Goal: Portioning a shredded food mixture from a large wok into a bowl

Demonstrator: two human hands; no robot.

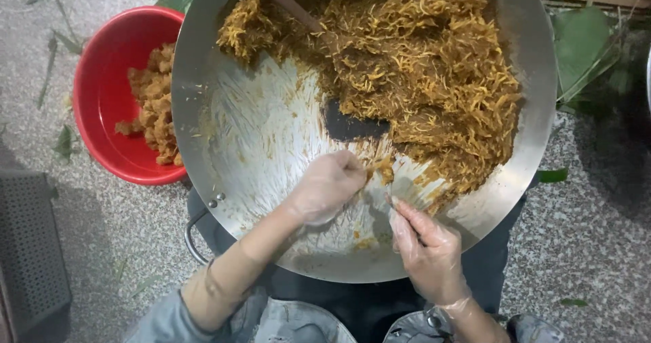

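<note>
Head view: my left hand (330, 185) pinches a clump of shredded filling (384, 168) over the wok (251, 132); my right hand (426, 248), fingers loosely curled, holds nothing I can make out.

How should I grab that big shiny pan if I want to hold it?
Probably by the metal loop handle on the big pan, at its near-left rim. Come from the left, beside the left hand. The rim is wide, smooth and smeared, and shredded filling loads the far side, so a second hand opposite would help.
</note>
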